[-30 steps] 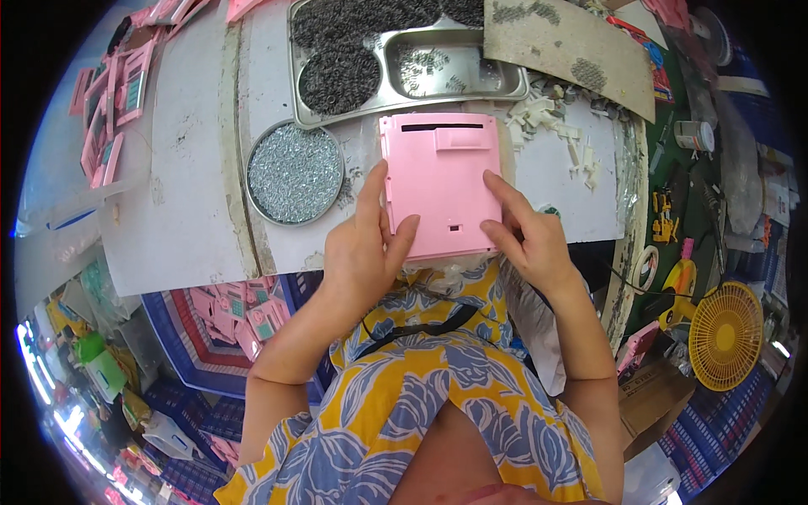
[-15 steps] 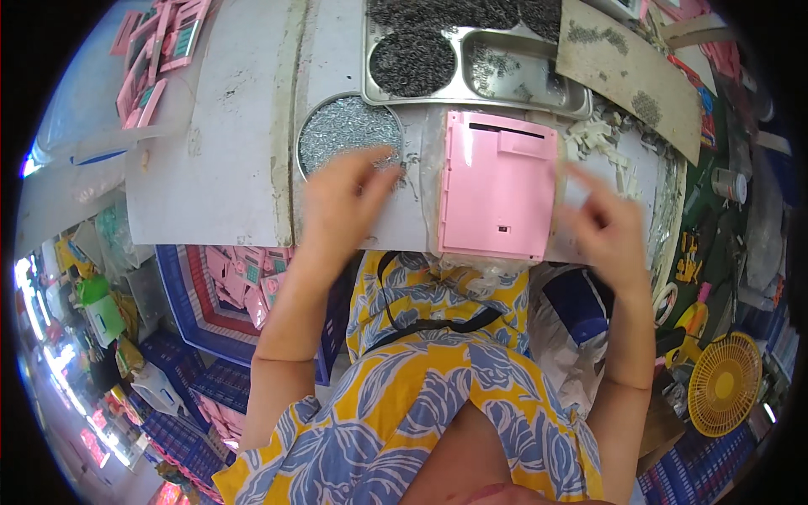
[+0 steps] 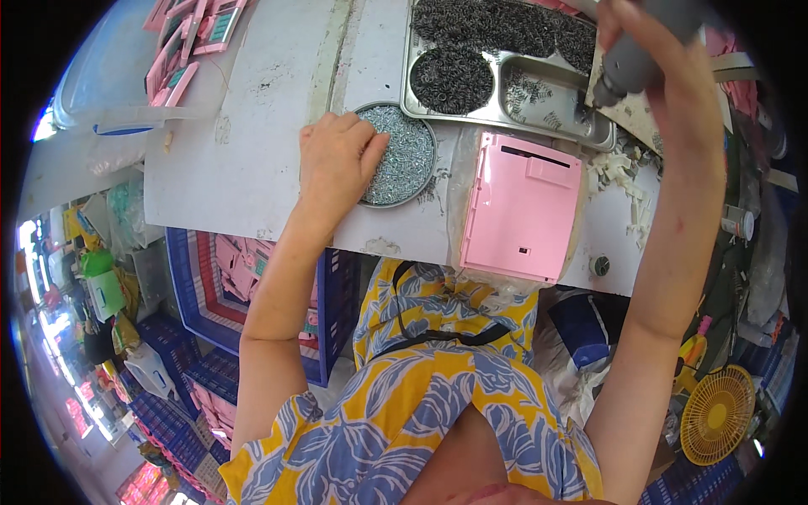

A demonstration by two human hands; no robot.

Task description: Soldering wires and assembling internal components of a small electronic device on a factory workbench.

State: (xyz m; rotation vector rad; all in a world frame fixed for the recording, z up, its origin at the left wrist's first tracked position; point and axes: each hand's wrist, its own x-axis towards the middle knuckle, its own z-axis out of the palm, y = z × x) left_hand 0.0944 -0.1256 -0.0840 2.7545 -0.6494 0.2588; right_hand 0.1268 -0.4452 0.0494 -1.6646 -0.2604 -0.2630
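My left hand [image 3: 335,164] is over the left rim of a round dish of small silvery screws [image 3: 402,164]. Its fingers are curled, and whatever they hold, if anything, is hidden. Raised at the upper right, my right hand [image 3: 665,63] is wrapped around a grey power screwdriver [image 3: 633,66] whose tip points down and left. Between the hands, nearer to me, a pink plastic casing [image 3: 522,215] lies flat on a clear-wrapped pad. A slot runs along its far edge, and a small dark opening shows near its front.
Behind the casing stands a metal tray [image 3: 505,126] with dark springs in its compartments. White plastic bits [image 3: 619,172] lie right of the casing. Pink parts [image 3: 181,50] are piled at the far left. Below the table's edge sits a blue crate [image 3: 189,290] of pink pieces.
My right hand has gone from beside the casing up to the far right and now grips the screwdriver. My left hand has shifted to the dish's left rim. The view has shifted slightly.
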